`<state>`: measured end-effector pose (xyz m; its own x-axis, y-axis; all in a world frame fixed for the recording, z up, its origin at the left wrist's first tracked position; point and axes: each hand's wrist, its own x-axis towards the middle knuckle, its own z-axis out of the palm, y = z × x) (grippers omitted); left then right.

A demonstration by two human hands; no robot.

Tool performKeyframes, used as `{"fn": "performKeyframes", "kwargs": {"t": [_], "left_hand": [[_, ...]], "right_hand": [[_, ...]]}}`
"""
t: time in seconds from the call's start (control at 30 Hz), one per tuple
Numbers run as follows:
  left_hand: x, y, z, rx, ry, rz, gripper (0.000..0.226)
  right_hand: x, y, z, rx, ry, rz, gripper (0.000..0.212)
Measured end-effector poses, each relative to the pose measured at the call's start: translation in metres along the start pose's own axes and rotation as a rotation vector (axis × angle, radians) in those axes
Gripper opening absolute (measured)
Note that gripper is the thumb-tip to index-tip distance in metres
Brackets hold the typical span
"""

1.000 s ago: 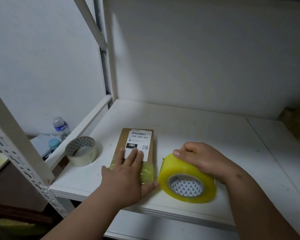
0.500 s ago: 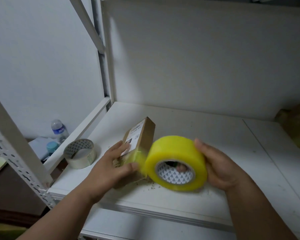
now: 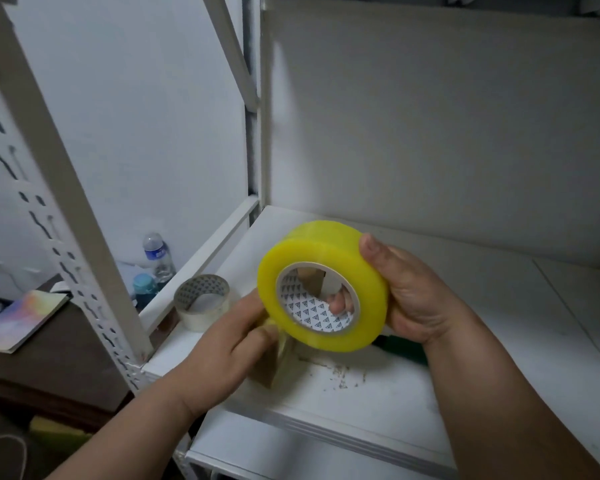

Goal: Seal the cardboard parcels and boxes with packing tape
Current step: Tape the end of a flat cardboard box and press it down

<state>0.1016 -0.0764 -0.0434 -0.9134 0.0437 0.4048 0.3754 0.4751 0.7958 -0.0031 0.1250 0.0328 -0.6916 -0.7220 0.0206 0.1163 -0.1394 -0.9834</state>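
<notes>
My right hand [image 3: 416, 296] grips a big yellow roll of packing tape [image 3: 364, 271], thumb on its outer face and fingers through the core, and holds it up above the white shelf [image 3: 499, 341]. My left hand [image 3: 232, 341] holds a small brown cardboard parcel [image 3: 276, 362], raised on edge just below and behind the roll. Most of the parcel is hidden by the roll and my left hand; a piece of it shows through the core. A strip of tape runs from the roll onto the parcel.
A smaller, nearly used-up tape roll [image 3: 201, 301] stands at the shelf's left edge. Crumbs of debris [image 3: 336, 372] lie near the front. A dark green object [image 3: 402, 348] lies under my right wrist. Bottles [image 3: 156, 258] and a colourful booklet [image 3: 21, 318] sit beyond the rack's left post [image 3: 66, 216].
The parcel lay flat under my left palm with the roll resting on the shelf; both have been lifted, the parcel tipped on edge, and the roll raised over it.
</notes>
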Motion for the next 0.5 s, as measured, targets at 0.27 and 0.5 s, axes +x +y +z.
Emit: {"fn": "performKeyframes", "kwargs": {"t": [0.27, 0.5], "left_hand": [[0.003, -0.022, -0.002, 0.14, -0.026, 0.095, 0.045], [-0.011, -0.049, -0.03, -0.234, 0.119, -0.427, 0.092]], "right_hand": [[0.0, 0.0, 0.007, -0.087, 0.033, -0.02, 0.074], [-0.021, 0.047, -0.023, -0.269, 0.171, 0.192, 0.076]]}}
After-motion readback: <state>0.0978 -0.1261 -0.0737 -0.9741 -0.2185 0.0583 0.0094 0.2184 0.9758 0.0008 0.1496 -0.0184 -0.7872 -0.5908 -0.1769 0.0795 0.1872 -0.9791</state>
